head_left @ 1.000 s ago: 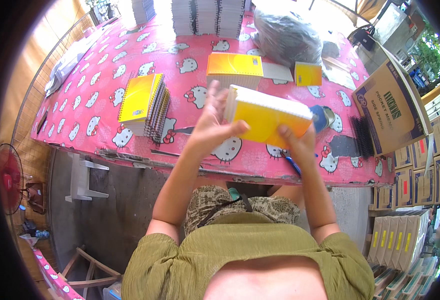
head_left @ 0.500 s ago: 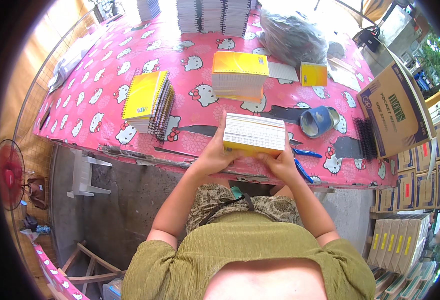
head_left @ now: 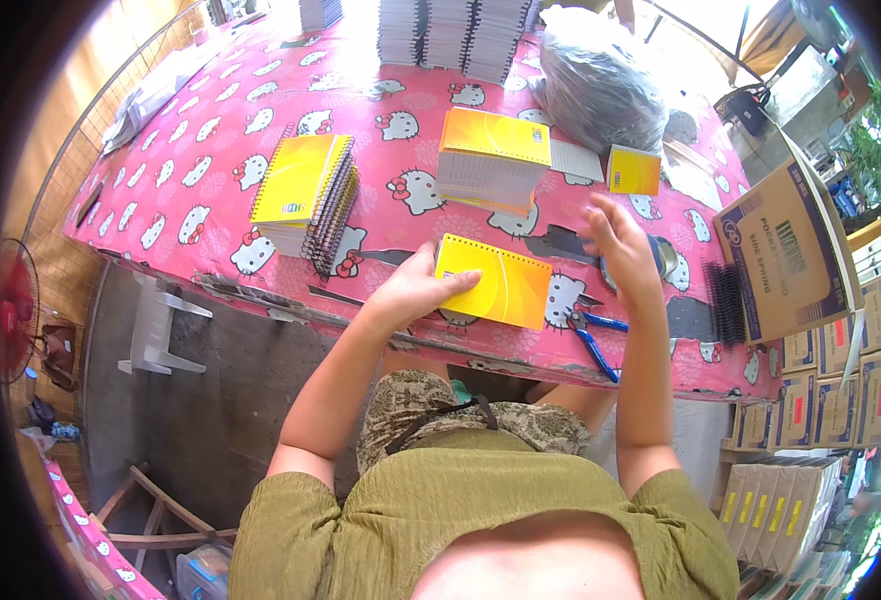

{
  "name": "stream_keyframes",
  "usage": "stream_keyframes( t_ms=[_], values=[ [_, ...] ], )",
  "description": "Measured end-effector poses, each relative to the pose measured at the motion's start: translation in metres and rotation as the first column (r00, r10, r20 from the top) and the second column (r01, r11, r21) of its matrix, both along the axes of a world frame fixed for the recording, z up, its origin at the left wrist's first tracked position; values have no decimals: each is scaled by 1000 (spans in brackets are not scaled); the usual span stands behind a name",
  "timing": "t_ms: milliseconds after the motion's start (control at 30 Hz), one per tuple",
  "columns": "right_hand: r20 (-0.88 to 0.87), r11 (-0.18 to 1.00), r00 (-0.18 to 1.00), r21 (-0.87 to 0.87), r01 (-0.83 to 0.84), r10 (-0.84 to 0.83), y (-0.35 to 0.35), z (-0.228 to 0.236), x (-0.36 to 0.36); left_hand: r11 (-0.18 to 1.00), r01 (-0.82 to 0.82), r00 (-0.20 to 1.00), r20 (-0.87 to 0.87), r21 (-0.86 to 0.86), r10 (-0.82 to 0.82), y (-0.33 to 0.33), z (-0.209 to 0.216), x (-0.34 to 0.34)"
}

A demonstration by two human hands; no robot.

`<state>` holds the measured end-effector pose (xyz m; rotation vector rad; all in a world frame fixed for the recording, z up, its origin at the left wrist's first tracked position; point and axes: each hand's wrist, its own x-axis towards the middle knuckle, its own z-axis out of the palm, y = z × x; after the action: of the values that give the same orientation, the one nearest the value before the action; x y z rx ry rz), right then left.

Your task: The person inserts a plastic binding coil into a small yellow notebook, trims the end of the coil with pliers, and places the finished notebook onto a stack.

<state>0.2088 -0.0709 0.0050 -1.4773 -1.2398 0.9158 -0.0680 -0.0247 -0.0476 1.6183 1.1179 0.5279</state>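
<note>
My left hand (head_left: 425,290) grips a yellow-orange notepad block (head_left: 500,283) by its left side, thumb flat on the cover. A row of punched holes runs along the block's top edge. Raised over the table to the right is my right hand (head_left: 620,245), empty, its fingers loosely apart. Behind it, a rounded blue object (head_left: 668,258) is mostly hidden. Blue-handled pliers (head_left: 594,348) lie just right of the block. Beyond the block stands a pile of unbound yellow-covered pads (head_left: 495,160). To the left is a stack of spiral-bound yellow notebooks (head_left: 305,190).
Black binding coils (head_left: 727,303) sit beside an open cardboard box (head_left: 785,250) on the right. A single yellow pad (head_left: 633,171) lies near a grey plastic bag (head_left: 602,85). Tall notebook stacks (head_left: 450,38) stand at the back of the pink table (head_left: 195,215). Boxes (head_left: 835,400) are piled right.
Both hands held the block with its page edges showing; now its yellow cover faces up in my left hand alone. My right hand has let go and risen to the right.
</note>
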Motion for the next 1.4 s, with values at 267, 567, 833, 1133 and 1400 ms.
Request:
stream_keyframes(
  t_ms=[267,567,833,1133,1400],
  values=[
    [-227,964,972,-264,-3,-59,120,-5,31,975,-188,854,472,-115,220,69,32,8],
    [-261,951,963,-309,-23,-62,158,-12,11,912,-63,791,538,-405,294,161,-18,34],
    [-472,915,880,-376,-148,-52,152,5,18,929,-10,795,561,-370,232,162,-26,31],
    [-536,903,841,-393,-171,-74,153,-1,23,900,-27,761,576,-434,300,156,-21,36],
    [-630,940,773,-304,-153,-78,155,-13,19,917,-152,772,535,-369,343,148,-20,49]
  ],
)
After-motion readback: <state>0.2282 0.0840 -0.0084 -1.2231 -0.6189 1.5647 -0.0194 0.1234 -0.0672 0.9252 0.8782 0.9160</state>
